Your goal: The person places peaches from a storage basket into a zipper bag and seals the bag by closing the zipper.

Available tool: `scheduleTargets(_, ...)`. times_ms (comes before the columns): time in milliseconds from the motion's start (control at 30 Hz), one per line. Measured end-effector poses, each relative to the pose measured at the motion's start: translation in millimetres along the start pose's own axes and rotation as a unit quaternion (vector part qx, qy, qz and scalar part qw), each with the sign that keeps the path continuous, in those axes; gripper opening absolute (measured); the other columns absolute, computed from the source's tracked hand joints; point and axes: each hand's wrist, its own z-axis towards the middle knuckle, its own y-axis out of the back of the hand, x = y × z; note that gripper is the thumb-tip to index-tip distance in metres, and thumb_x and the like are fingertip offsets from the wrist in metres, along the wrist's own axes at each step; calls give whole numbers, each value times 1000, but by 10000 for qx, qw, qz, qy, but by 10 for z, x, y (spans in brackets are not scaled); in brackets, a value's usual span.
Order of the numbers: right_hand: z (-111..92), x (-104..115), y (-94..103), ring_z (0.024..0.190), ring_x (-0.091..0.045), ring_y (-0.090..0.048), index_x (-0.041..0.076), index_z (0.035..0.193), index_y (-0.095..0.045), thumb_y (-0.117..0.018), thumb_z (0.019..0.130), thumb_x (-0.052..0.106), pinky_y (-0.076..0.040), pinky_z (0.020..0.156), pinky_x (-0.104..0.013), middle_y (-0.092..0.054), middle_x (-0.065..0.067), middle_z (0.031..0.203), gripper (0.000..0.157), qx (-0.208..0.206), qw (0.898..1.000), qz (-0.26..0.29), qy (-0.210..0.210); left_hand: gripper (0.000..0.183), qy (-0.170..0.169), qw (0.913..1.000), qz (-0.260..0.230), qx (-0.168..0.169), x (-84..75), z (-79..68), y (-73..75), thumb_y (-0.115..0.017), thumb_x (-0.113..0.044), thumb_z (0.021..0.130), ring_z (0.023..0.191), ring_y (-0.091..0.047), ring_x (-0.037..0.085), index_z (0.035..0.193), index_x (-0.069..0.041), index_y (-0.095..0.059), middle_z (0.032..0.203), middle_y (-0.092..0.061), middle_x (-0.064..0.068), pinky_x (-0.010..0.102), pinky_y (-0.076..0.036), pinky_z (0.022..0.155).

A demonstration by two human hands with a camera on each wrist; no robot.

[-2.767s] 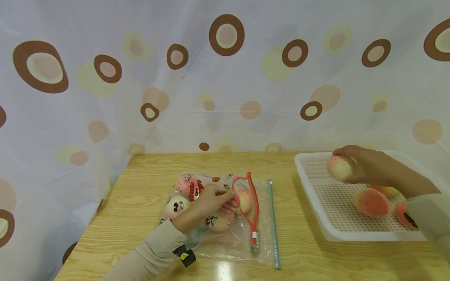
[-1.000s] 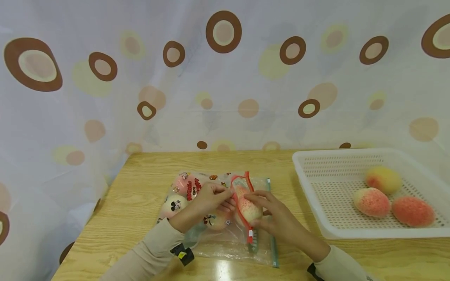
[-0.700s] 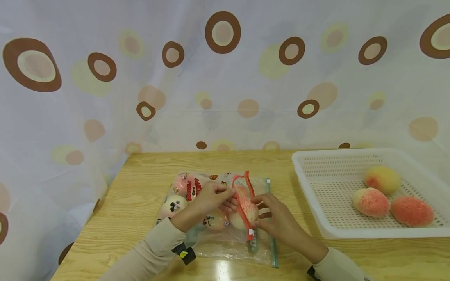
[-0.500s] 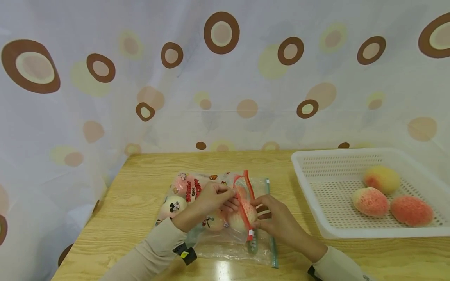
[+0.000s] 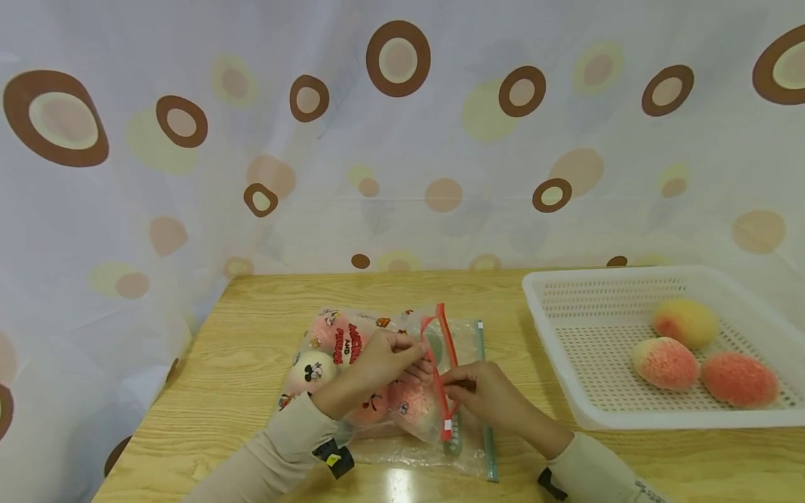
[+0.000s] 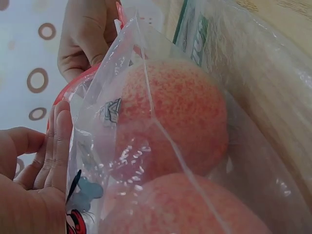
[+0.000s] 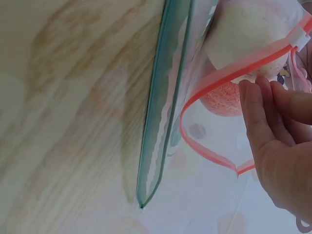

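From the head view I observe the left hand (image 5: 380,363) clamped, thumb against fingers, on the red zip strip (image 5: 446,328) of the printed zip bag (image 5: 353,337), at the left edge of its mouth. The right hand (image 5: 487,398) is positioned opposite, thumb and fingertips drawn together at the mouth; I cannot tell whether they pinch the strip. Between the hands, the strip's two edges stand apart, meeting near a white slider (image 5: 448,425) at the near end. The zip bag lies on the bench (image 5: 302,290), overlapping a teal-edged bag (image 5: 472,363). Through the film, the left wrist view shows peaches (image 6: 173,117) seated against one another inside. To the right of the bags I register a white perforated basket (image 5: 679,419) containing three fruits: a yellow fruit (image 5: 685,323) at the rear, a speckled fruit (image 5: 665,363) in front, and a red fruit (image 5: 739,379) beside the latter.
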Motion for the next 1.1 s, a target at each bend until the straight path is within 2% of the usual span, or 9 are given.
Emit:
scheduleTargets(233, -42, -31, 18, 97, -27, -67, -5, 111, -67, -60, 93, 2, -57, 77, -25, -68, -17, 108, 20, 372, 9987, 329, -136, 31, -47, 9999, 127, 50, -3, -15, 10, -56, -17, 98, 68, -70, 11, 99, 12, -67, 84, -72, 17, 30, -59, 67)
scheduleTargets(500, -83, 13, 75, 97, -25, -66, 1, 110, -67, -59, 94, 4, -56, 79, -25, -69, -12, 107, 18, 139, 9995, 22, -295, 26, -205, 9991, 365, 56, 24, -24, -14, -60, -13, 96, 73, -70, 14, 100, 11, -68, 86, -71, 19, 31, -59, 69)
scheduleTargets(633, -111, 39, 127, 98, -27, -66, 0, 110, -67, -58, 95, 6, -56, 79, -29, -69, -12, 108, 19, 58, 9996, -169, -236, 19, -502, 9920, 1151, 107, 37, -60, -26, -64, -12, 93, 78, -69, 13, 101, 3, -72, 91, -71, 14, 26, -58, 70)
scheduleTargets(733, -119, 44, 139, 99, -28, -66, -1, 113, -66, -56, 97, 8, -57, 80, -33, -68, -15, 110, 21, -210, 9990, -186, -357, 16, -849, 9764, 1974, 209, 47, -105, -39, -65, -13, 93, 79, -66, 8, 103, -6, -74, 94, -72, 7, 20, -55, 68)
scheduleTargets(833, -88, 26, 123, 105, -30, -64, -1, 119, -62, -55, 98, 13, -56, 84, -37, -66, -17, 115, 26, -813, 9942, 2, -707, 16, -1302, 9458, 2955, 347, 35, -177, -96, -65, -13, 92, 80, -63, 5, 105, -10, -74, 96, -72, 1, 17, -51, 69)
scheduleTargets(900, -34, 25, 119, 110, -32, -61, -2, 123, -59, -53, 100, 17, -54, 88, -40, -63, -19, 120, 31, -1277, 9865, 273, -990, 17, -1545, 9189, 3598, 485, 23, -239, -156, -66, -14, 91, 89, -63, 6, 106, -9, -73, 101, -71, -1, 17, -51, 75)
scheduleTargets(933, 2, 34, 125, 113, -33, -58, -2, 125, -57, -52, 100, 19, -53, 90, -42, -61, -20, 123, 33, -1495, 9807, 477, -1168, 18, -1746, 8994, 3968, 561, 17, -272, -187, -67, -15, 91, 92, -63, 8, 106, -8, -73, 102, -70, 0, 17, -51, 78)
scheduleTargets(1000, 85, 59, 154, 117, -34, -54, -3, 129, -53, -50, 102, 23, -50, 94, -45, -56, -22, 128, 38, -1794, 9683, 953, -1453, 19, -2180, 8494, 4758, 682, 17, -331, -240, -69, -18, 89, 97, -62, 11, 105, -8, -73, 106, -68, 2, 18, -51, 83)
scheduleTargets(1100, 231, 87, 213, 123, -36, -47, -3, 135, -47, -47, 102, 25, -43, 102, -50, -50, -24, 134, 43, -1941, 9488, 1706, -1817, 24, -2726, 7837, 5527, 776, 48, -424, -299, -74, -27, 85, 107, -60, 16, 101, -9, -73, 114, -64, 6, 22, -49, 93)
